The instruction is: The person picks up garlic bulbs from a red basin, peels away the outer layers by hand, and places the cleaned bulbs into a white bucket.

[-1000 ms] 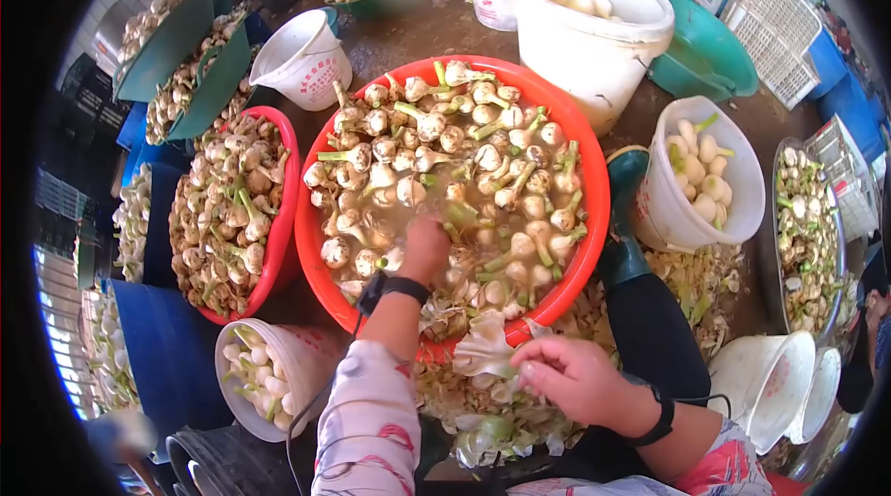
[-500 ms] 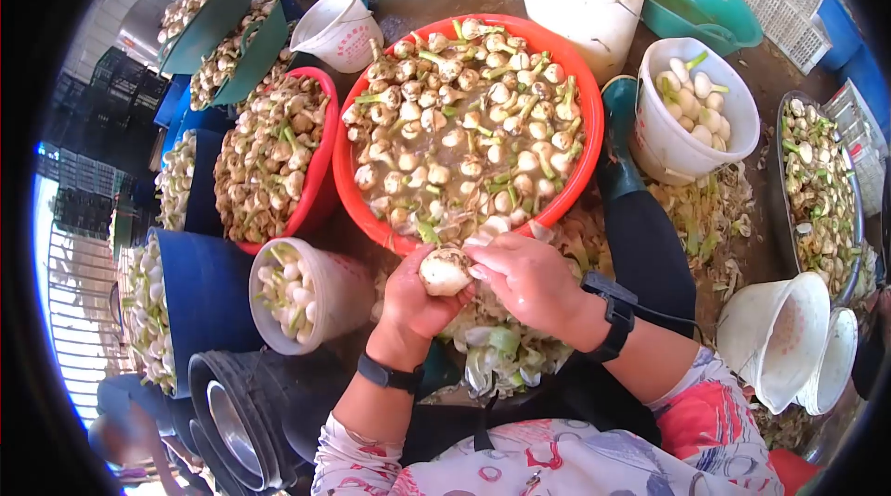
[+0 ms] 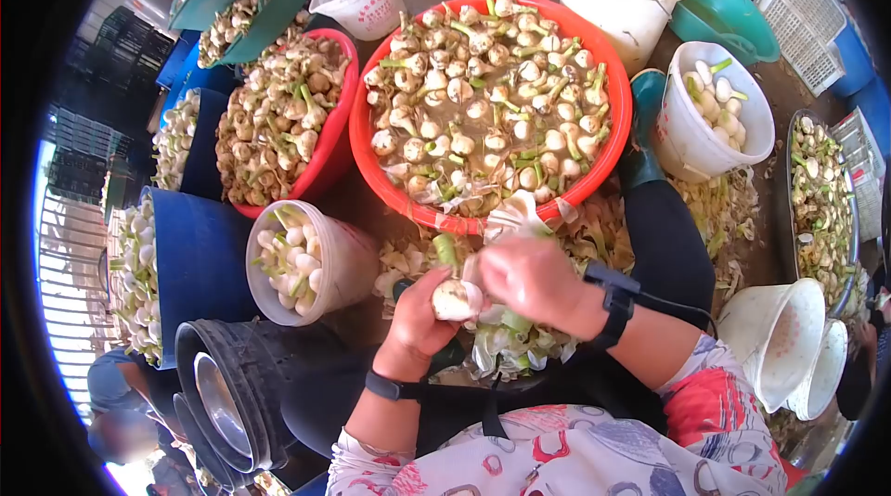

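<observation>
So the left hand [image 3: 422,315] has its fingers wrapped around a garlic bulb [image 3: 454,301], with the dirty white side of it poking out toward the right. The bulb is up in the air on the near side of the big red tub [image 3: 620,125], roughly mid-scene. There's a green stem [image 3: 445,251] just on the far side of that hand, though I can't tell if it's attached to the bulb.

The right hand [image 3: 538,283] is right beside the bulb, fingers curled in toward it. It's pretty blurry, so I honestly can't tell if it's pinching anything. A pale flap of peel [image 3: 513,214] shows just past those knuckles, by the tub's near rim. Black wristband [image 3: 394,388] on the left arm, chunkier black strap [image 3: 613,306] on the right.

The big tub's full of muddy water and garlic with stems on. Farther left is a smaller red tub [image 3: 347,97] heaped with dirty bulbs. Near left there's a white bucket [image 3: 353,264] of clean bulbs, plus a blue barrel [image 3: 200,273] left of that. Loose peelings [image 3: 520,347] are piled under the hands.
</observation>
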